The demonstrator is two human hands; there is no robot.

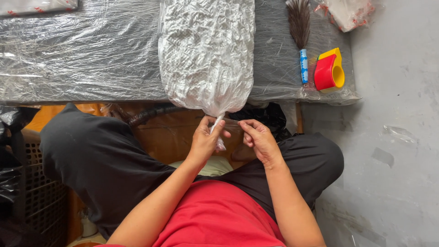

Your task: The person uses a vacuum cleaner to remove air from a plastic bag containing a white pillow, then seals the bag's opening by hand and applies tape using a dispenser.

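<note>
Nearest the camera, at six o'clock, a person's red shirt fills the bottom of the view, with black trousers spread to either side over bent knees. Two bare forearms rise from there toward the centre.

The left hand is closed around the twisted neck of a long clear plastic bag stuffed with crinkled white material. Its fingers pinch the gathered plastic, and the short twisted tail hangs out just below the fist, at about six o'clock from the grip. The right hand sits just beside it at three o'clock, fingers curled in toward the palm, near the neck; whether it touches the plastic cannot be told.

The bag itself stretches away from the left hand toward twelve o'clock. Its narrow end meets the fingers at the table's near edge, and its fat body lies flat on a dark table covered in clear plastic sheeting, running off the top of the view.

Farther off, at two o'clock from the hands, a dark bristle brush with a blue and white handle lies on the table, just beside a red and yellow plastic tape dispenser. At the far right corner sits a clear bag with red markings. Grey concrete floor lies to the right of the table.
</note>
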